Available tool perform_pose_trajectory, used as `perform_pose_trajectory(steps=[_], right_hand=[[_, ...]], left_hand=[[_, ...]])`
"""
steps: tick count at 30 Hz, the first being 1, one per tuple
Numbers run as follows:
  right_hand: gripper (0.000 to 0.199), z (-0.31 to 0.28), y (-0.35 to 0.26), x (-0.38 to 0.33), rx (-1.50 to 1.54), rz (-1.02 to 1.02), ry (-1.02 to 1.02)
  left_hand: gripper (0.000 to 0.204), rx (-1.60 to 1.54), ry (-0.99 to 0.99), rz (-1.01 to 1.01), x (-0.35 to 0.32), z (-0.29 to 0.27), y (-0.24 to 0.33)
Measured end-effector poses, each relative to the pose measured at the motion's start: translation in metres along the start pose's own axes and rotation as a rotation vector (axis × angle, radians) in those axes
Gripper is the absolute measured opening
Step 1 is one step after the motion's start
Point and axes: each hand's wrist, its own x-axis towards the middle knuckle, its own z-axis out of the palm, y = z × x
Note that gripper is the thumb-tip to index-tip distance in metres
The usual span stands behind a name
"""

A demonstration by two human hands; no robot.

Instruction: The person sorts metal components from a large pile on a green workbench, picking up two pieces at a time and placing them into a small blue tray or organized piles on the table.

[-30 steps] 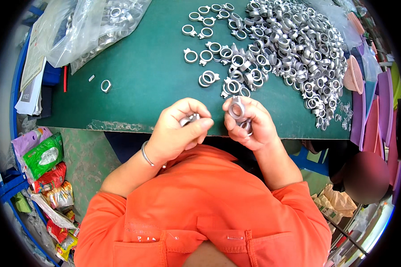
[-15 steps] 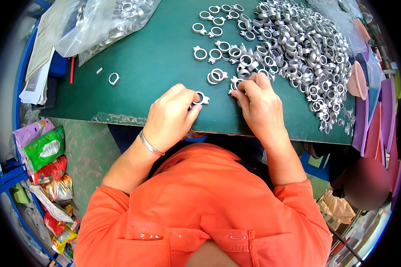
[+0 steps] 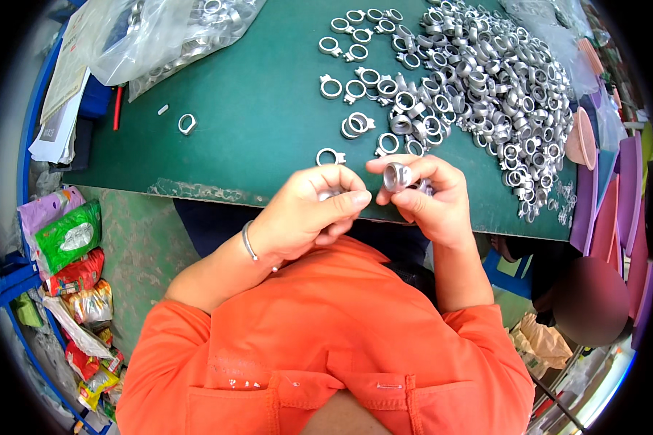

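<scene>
- metal ring part (image 3: 397,176) sits pinched in the right hand (image 3: 428,199), thumb below and fingers (image 3: 413,163) curled over it, its open bore turned up toward the face, seemingly so it can be looked into; it hovers just over the near edge of the table (image 3: 254,123).
- left hand (image 3: 308,210) is level with it, close beside, fingers pressed together around a second small silver piece (image 3: 331,193) that is mostly hidden, so its shape cannot be told; a thin bracelet (image 3: 248,241) rings that wrist.
- both hands are held close to the orange shirt (image 3: 326,348), elbows tucked in.
- just beyond the fingers, single rings (image 3: 331,156) lie flat and apart on the green surface, within easy reach.
- further right, a big loose heap of the same silver rings (image 3: 479,80) spreads toward the far edge.
- far left, one stray ring (image 3: 187,124) lies alone, and a clear plastic bag (image 3: 159,36) holds more parts.
- left of the table, coloured snack packets (image 3: 69,239) are stacked on the floor side.
</scene>
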Motion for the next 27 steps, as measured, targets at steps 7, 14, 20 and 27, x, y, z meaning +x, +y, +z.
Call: perform_pose_trajectory(steps=[7,14,20,27], right_hand=[[0.026,0.041,0.008,0.0,-0.805,-0.591,-0.276],[0.016,0.057,0.018,-0.009,-0.565,-0.539,-0.392],[0.018,-0.004,0.002,0.002,-1.384,-0.314,0.336],[0.011,-0.021,0.002,-0.001,-1.104,-0.233,0.246]], left_hand=[[0.055,-0.778,-0.205,-0.351,-0.004,-0.013,-0.03],[0.035,-0.712,0.205,-0.433,-0.02,-0.005,-0.036],[0.03,-0.756,-0.062,-0.391,-0.029,-0.068,-0.059],[0.043,-0.497,0.281,-0.003,0.009,-0.122,-0.089]])
